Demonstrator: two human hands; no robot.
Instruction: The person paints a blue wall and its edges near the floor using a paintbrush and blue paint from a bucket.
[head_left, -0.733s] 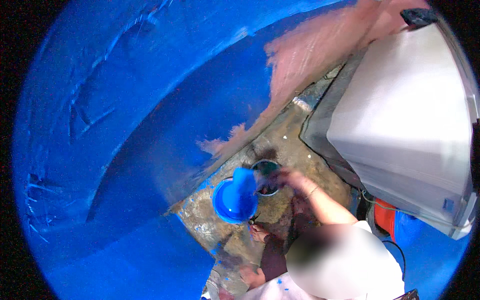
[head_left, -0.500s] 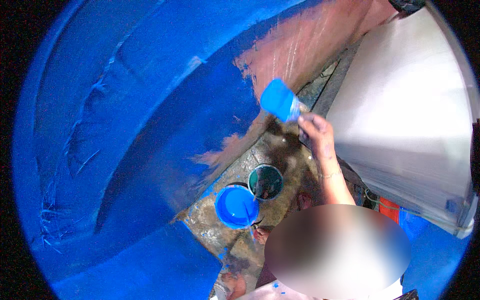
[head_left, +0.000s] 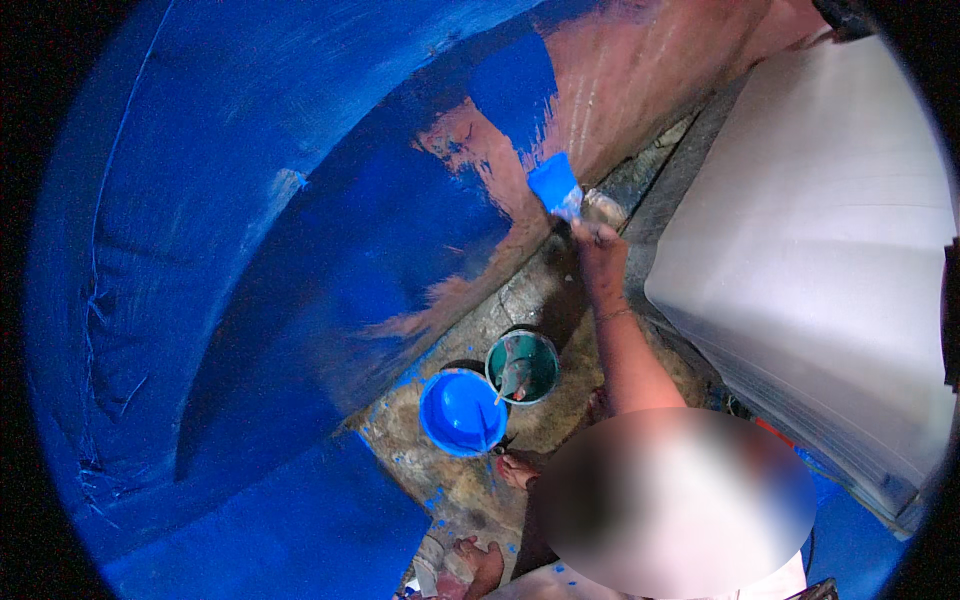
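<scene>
My right hand (head_left: 600,243) is closed round the handle of a wide paintbrush (head_left: 554,184) whose bristles are loaded with bright blue paint. The brush tip is close to the curved wall (head_left: 620,75), which is partly blue and partly bare dull pink; whether it touches cannot be told. A fresh blue patch (head_left: 515,85) lies on the pink part above the brush. Near the lower edge, what looks like my left hand (head_left: 478,562) is beside something pale, its fingers unclear. Below the brush stand a bucket of blue paint (head_left: 424,420) and a dark green bucket (head_left: 550,350).
A large pale sheet-like surface (head_left: 800,200) rises on the right. Stained concrete floor (head_left: 515,300) with blue splashes runs along the wall's foot. A bare foot (head_left: 516,470) is near the paint bucket. A blurred oval covers the lower middle.
A new blue patch has appeared on the pink area. My right hand with the brush has shifted left and slightly up. The view has shifted somewhat.
</scene>
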